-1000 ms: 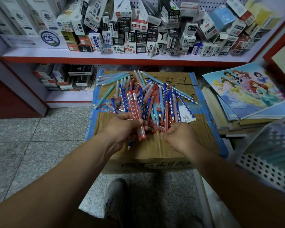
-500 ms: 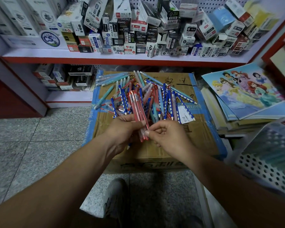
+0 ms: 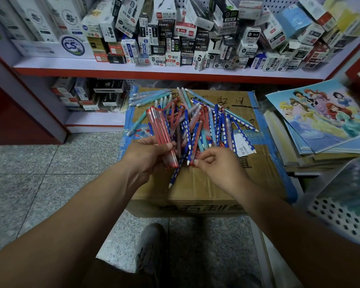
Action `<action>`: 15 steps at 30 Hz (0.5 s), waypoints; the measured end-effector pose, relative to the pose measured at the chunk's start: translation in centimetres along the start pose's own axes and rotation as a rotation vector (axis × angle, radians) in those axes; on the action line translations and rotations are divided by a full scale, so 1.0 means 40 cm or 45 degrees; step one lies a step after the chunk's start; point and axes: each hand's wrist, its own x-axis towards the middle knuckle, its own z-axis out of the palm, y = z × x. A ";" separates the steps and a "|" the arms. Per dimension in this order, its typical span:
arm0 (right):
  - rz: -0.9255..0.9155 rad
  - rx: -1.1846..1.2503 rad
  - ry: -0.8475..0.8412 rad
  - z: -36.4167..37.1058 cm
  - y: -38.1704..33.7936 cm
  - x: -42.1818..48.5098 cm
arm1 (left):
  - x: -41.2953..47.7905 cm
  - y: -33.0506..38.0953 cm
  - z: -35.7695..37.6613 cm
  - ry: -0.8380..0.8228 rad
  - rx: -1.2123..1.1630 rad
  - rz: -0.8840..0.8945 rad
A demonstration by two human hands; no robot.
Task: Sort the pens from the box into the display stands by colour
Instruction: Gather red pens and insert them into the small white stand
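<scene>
A heap of loose pens (image 3: 204, 121), red, dark blue with white dots, and pale teal, lies on top of a closed cardboard box (image 3: 216, 183). My left hand (image 3: 148, 156) grips a bundle of red pens (image 3: 161, 132) that points up and away over the heap. My right hand (image 3: 216, 165) is at the heap's near edge and pinches the tip of a red pen (image 3: 196, 140) between thumb and forefinger. One blue dotted pen (image 3: 176, 173) sticks out toward me between the hands.
A shelf (image 3: 154, 69) crowded with small stationery boxes runs across the back. Picture books (image 3: 324, 119) are stacked to the right of the box. A white perforated basket (image 3: 341, 215) sits at the lower right. My shoe (image 3: 152, 246) stands on the grey tiled floor.
My right hand added a pen to the left hand's red bundle, then moved right and pinched another red pen at the heap's near edge. The left hand tilted its bundle leftward.
</scene>
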 end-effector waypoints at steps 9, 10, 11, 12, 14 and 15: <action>0.052 -0.257 0.170 0.057 -0.018 0.009 | -0.004 0.007 -0.019 0.007 -0.035 0.001; 0.067 -0.261 0.185 0.058 -0.022 0.011 | -0.004 0.007 -0.021 0.005 -0.035 0.001; 0.081 -0.273 0.196 0.061 -0.026 0.012 | -0.003 0.007 -0.022 0.001 -0.035 0.002; 0.095 -0.294 0.201 0.064 -0.028 0.014 | -0.003 0.007 -0.024 -0.003 -0.033 0.003; 0.128 -0.329 0.208 0.069 -0.031 0.018 | -0.003 0.006 -0.027 -0.010 -0.028 0.002; 0.144 -0.339 0.209 0.071 -0.033 0.020 | -0.004 0.005 -0.028 -0.016 -0.024 0.002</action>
